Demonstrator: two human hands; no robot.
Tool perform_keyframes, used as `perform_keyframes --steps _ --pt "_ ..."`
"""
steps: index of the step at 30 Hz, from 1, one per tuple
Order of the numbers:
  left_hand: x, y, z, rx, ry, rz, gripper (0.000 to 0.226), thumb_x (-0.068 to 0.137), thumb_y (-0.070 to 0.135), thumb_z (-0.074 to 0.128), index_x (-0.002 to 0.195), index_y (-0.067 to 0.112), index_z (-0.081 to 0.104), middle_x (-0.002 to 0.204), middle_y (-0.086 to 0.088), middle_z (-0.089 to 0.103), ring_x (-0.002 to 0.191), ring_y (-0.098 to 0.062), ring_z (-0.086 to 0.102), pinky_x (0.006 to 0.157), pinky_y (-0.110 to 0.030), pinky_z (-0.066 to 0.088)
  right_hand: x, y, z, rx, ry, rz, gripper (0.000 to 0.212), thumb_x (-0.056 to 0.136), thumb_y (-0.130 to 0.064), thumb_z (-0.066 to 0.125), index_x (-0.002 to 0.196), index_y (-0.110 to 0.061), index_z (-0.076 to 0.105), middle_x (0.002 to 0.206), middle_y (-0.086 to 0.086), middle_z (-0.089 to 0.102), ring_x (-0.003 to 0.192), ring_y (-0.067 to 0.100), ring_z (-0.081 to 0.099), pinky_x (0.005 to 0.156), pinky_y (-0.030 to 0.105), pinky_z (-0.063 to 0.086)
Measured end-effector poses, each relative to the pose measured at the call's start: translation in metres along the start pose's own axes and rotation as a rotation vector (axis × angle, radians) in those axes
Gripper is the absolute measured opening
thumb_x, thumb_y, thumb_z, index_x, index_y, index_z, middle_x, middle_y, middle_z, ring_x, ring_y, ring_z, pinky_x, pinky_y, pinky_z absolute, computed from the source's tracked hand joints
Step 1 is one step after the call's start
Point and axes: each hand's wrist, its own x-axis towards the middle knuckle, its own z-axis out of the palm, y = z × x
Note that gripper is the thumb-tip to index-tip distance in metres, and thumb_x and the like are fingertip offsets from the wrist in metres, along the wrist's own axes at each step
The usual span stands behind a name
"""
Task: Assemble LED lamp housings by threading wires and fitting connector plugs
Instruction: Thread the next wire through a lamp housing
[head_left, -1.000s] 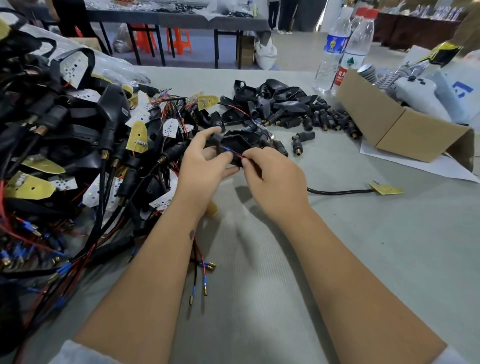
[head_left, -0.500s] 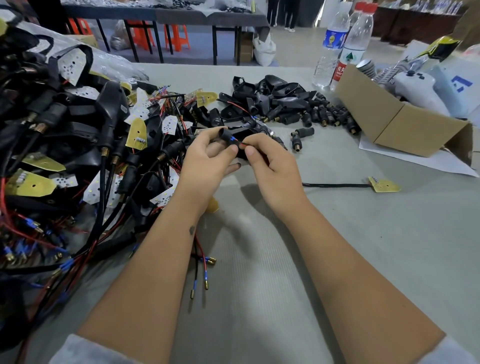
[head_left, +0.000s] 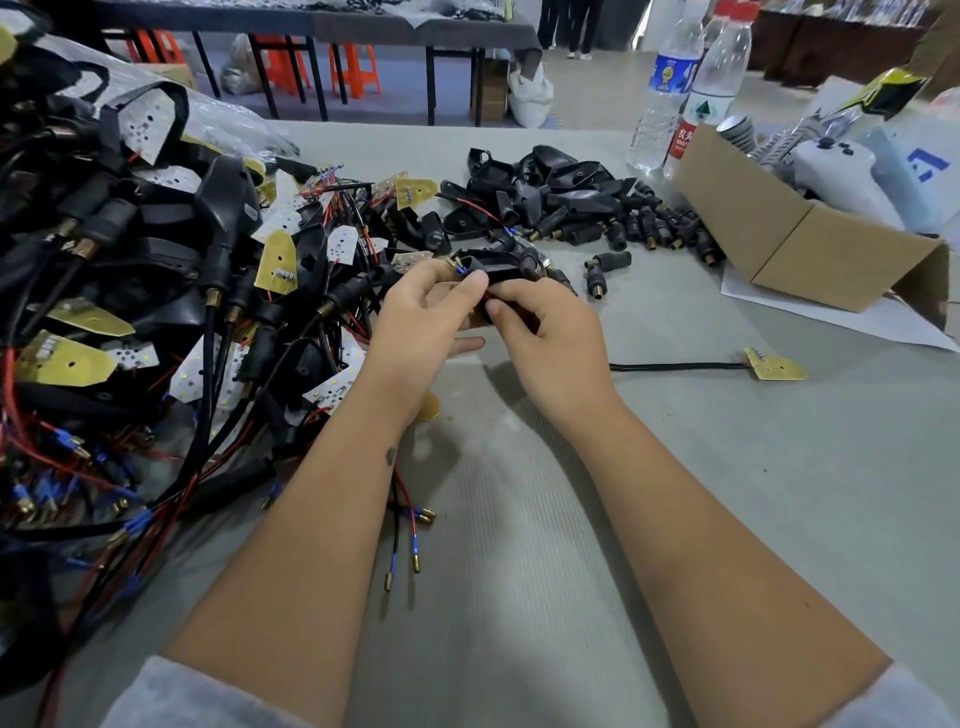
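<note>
Both hands are raised just above the grey desk (head_left: 675, 519) – the left hand (head_left: 415, 317) and right hand (head_left: 550, 338) each pinch the small black plastic lamp housing (head_left: 493, 267) between them, blue-sleeved brass wire tips (head_left: 458, 267) poking out at its top. This piece looks mid-threading, its plug not yet fitted. A big tangled heap of wired black housings (head_left: 156, 291) lies left – while loose empty black shells (head_left: 545, 182) and black connector plugs (head_left: 649, 228) wait beyond, so plenty seems left.
</note>
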Motion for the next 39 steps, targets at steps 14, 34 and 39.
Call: perform_keyframes --steps 14,34,39 --pt "0.0 0.002 0.003 0.066 0.002 -0.112 0.025 0.102 0.033 0.047 0.092 0.019 0.066 0.077 0.01 0.072 0.077 -0.01 0.071 0.072 -0.031 0.059 -0.001 -0.003 0.0 0.083 0.129 -0.039 0.025 0.082 0.002 0.063 0.086 -0.019 0.049 0.071 -0.013 0.053 0.065 -0.005 0.049 0.063 0.008 0.039" --pt "0.007 0.002 -0.008 -0.301 0.371 -0.057 0.027 0.108 0.027 0.03 0.088 0.02 0.047 0.094 -0.01 0.066 0.087 -0.026 0.074 0.071 -0.035 0.06 0.005 0.005 -0.006 -0.436 0.002 0.086 0.02 0.087 -0.005 0.052 0.101 -0.016 0.06 0.103 0.002 0.062 0.102 0.027 0.053 0.091 0.043 0.041" --pt "0.007 0.003 -0.005 -0.273 0.36 -0.081 0.018 0.105 0.016 0.039 0.09 0.021 0.049 0.091 -0.002 0.067 0.089 -0.024 0.073 0.07 -0.034 0.06 0.005 0.001 -0.006 -0.413 0.043 0.005 0.022 0.088 -0.001 0.05 0.101 -0.014 0.063 0.103 0.003 0.063 0.101 0.027 0.052 0.089 0.042 0.041"
